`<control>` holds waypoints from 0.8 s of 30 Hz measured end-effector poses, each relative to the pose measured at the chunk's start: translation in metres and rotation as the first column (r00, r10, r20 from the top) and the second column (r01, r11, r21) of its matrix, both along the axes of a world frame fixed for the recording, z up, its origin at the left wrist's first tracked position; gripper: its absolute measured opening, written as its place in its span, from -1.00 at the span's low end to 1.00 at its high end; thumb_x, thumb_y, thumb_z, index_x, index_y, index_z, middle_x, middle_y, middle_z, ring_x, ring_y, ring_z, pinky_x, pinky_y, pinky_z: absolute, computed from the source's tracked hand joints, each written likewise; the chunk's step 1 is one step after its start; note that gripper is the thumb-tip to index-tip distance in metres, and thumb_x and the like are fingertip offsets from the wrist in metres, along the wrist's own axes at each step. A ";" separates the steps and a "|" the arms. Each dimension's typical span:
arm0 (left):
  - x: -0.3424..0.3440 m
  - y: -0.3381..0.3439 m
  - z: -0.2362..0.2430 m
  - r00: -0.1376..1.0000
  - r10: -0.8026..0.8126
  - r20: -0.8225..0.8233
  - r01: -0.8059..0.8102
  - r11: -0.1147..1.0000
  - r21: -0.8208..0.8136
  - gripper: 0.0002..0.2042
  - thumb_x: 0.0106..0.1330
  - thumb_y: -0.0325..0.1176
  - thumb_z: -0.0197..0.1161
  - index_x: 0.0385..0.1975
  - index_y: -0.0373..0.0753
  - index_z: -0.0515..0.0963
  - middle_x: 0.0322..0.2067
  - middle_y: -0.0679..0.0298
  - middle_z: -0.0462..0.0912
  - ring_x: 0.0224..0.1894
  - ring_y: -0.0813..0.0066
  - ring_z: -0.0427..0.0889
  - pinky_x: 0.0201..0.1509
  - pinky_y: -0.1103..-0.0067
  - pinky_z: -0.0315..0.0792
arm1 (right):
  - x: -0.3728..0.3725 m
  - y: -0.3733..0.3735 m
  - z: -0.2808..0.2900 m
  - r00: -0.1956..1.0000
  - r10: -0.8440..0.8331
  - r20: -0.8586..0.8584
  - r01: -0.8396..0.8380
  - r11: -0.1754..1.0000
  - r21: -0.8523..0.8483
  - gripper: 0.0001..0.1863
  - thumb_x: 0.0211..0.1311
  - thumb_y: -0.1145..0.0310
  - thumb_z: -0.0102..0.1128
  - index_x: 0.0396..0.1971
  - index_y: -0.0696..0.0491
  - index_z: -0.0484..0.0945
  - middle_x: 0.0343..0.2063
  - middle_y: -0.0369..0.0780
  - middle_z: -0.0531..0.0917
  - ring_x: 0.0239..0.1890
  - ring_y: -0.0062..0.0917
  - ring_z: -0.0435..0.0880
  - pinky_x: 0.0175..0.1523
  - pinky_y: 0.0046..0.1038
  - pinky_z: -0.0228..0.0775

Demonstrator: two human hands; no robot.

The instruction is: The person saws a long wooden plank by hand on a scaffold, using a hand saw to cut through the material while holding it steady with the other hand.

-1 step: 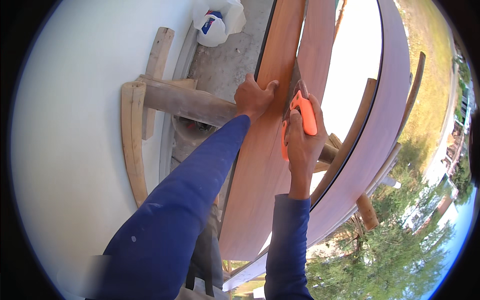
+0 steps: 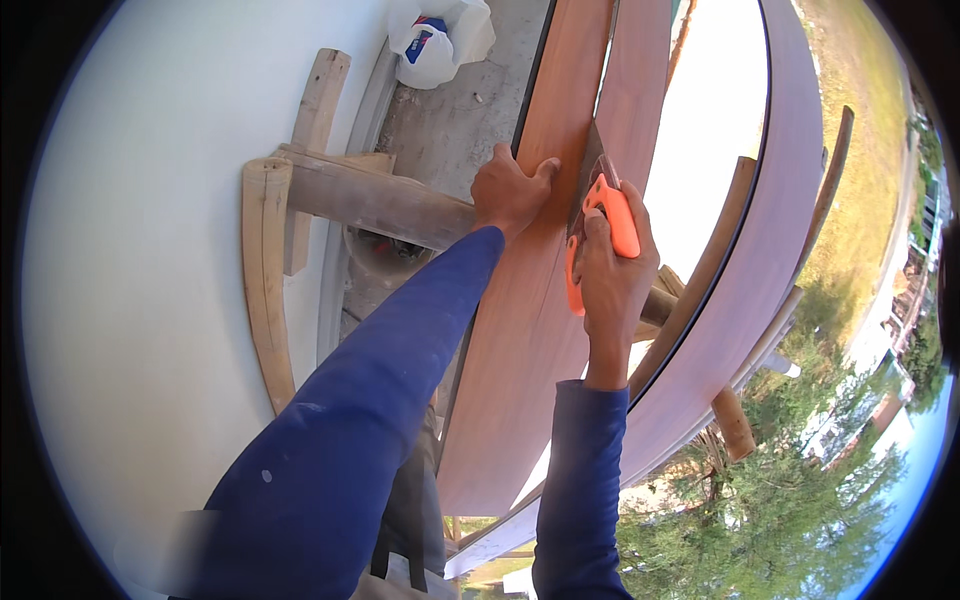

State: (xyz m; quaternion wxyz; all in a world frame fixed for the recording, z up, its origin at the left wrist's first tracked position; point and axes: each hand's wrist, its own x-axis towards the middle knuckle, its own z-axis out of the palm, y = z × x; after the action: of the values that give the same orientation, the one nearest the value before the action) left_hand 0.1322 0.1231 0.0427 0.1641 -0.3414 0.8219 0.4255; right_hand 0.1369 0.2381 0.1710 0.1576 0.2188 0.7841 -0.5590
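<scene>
A long reddish-brown wood-grain board stretches away in front of me. My left hand grips its left edge, thumb lying across the top face and the other fingers curled at the side. In my right hand is a handsaw with an orange handle, my fingers wrapped through the grip. The saw's blade points away from me and sits in a lengthwise cut in the board. Beyond the blade the cut shows as a thin gap, with a narrower strip on its right. The blade's lower part is hidden.
A wooden trestle of round logs and planks supports the board from the left, by a white wall. Another curved-looking board lies to the right. A white plastic bag rests on the concrete floor. Trees and grass lie right.
My right hand and the handsaw have shifted slightly forward and to the right along the cut. My left hand stays in place on the board.
</scene>
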 end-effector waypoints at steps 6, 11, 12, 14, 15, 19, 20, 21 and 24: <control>-0.007 0.009 0.005 0.999 0.007 0.037 -0.006 1.000 -0.026 -0.31 0.19 0.11 0.43 -0.05 -0.50 0.49 -0.24 -0.19 0.72 -0.11 -0.11 0.75 0.01 0.22 0.60 | -0.018 0.005 0.011 0.987 -0.003 0.160 -0.005 0.999 0.050 -0.55 0.41 0.35 0.15 0.22 0.21 0.49 -0.16 -0.17 0.66 -0.25 -0.59 0.65 -0.11 -0.50 0.53; -0.015 0.000 0.001 1.000 -0.014 -0.013 0.013 0.996 -0.091 -0.32 0.23 0.09 0.41 -0.01 -0.52 0.48 -0.25 -0.21 0.72 -0.11 -0.11 0.76 0.03 0.22 0.61 | 0.081 -0.003 0.109 0.997 0.026 -0.070 -0.013 0.983 0.181 -0.46 0.33 0.59 0.08 0.33 0.29 0.39 0.09 -0.06 0.64 0.00 -0.44 0.70 0.11 -0.44 0.57; -0.018 0.003 0.004 1.000 -0.008 -0.012 0.008 0.997 -0.079 -0.31 0.23 0.09 0.41 0.00 -0.52 0.47 -0.23 -0.22 0.71 -0.10 -0.11 0.75 0.04 0.22 0.60 | 0.110 0.002 0.126 0.998 -0.032 -0.053 0.042 0.982 0.182 -0.44 0.32 0.56 0.07 0.33 0.33 0.36 0.11 -0.02 0.64 0.06 -0.37 0.70 0.17 -0.39 0.55; -0.019 0.006 0.005 1.000 -0.002 -0.002 0.001 0.998 -0.057 -0.30 0.22 0.08 0.41 0.01 -0.54 0.47 -0.19 -0.23 0.71 -0.08 -0.11 0.75 0.05 0.22 0.60 | 0.145 0.001 0.164 0.982 -0.176 0.063 0.161 0.968 0.194 -0.43 0.33 0.48 0.14 0.32 0.35 0.35 0.08 0.02 0.66 0.08 -0.32 0.71 0.18 -0.32 0.57; -0.022 0.005 0.004 1.000 -0.003 -0.017 0.001 0.998 -0.065 -0.30 0.22 0.08 0.41 0.02 -0.54 0.47 -0.18 -0.24 0.70 -0.07 -0.12 0.74 0.06 0.22 0.60 | 0.159 0.004 0.175 0.992 -0.123 0.021 0.116 0.969 0.217 -0.44 0.34 0.47 0.16 0.31 0.36 0.36 0.06 0.03 0.66 0.06 -0.32 0.72 0.16 -0.31 0.59; -0.022 0.000 -0.005 0.999 -0.032 -0.018 0.031 0.997 -0.072 -0.30 0.22 0.06 0.41 0.04 -0.56 0.46 -0.14 -0.25 0.69 -0.06 -0.12 0.74 0.07 0.21 0.60 | 0.198 0.003 0.205 0.989 -0.148 0.019 0.142 0.971 0.190 -0.45 0.40 0.37 0.21 0.27 0.37 0.37 0.04 0.07 0.65 0.03 -0.31 0.73 0.10 -0.29 0.66; -0.021 0.002 -0.005 0.999 -0.043 -0.005 0.042 0.997 -0.064 -0.30 0.23 0.06 0.41 0.04 -0.56 0.46 -0.13 -0.25 0.69 -0.06 -0.11 0.74 0.07 0.21 0.60 | 0.198 0.005 0.201 0.990 -0.137 0.012 0.132 0.971 0.197 -0.43 0.43 0.29 0.24 0.25 0.37 0.38 0.05 0.08 0.65 0.03 -0.27 0.74 0.09 -0.29 0.68; -0.021 0.004 -0.007 0.999 -0.042 -0.011 0.041 0.997 -0.065 -0.30 0.23 0.06 0.41 0.03 -0.55 0.47 -0.14 -0.25 0.69 -0.06 -0.11 0.74 0.07 0.21 0.60 | 0.199 0.007 0.195 0.992 -0.123 0.007 0.119 0.967 0.225 -0.44 0.42 0.31 0.24 0.25 0.37 0.38 0.04 0.08 0.65 0.03 -0.25 0.74 0.09 -0.29 0.68; -0.030 0.002 -0.010 0.999 -0.043 -0.023 0.041 0.996 -0.074 -0.32 0.23 0.07 0.40 0.01 -0.54 0.47 -0.15 -0.24 0.70 -0.07 -0.11 0.74 0.06 0.20 0.60 | 0.188 0.008 0.168 0.993 -0.119 -0.028 0.122 0.955 0.269 -0.46 0.36 0.41 0.23 0.25 0.36 0.41 0.02 0.08 0.68 0.04 -0.22 0.75 0.11 -0.30 0.65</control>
State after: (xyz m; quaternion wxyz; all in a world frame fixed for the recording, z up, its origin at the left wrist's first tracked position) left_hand 0.1022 0.1246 0.0328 0.1501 -0.3246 0.8458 0.3959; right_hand 0.3253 0.2458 0.3385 0.0875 0.2823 0.8391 -0.4567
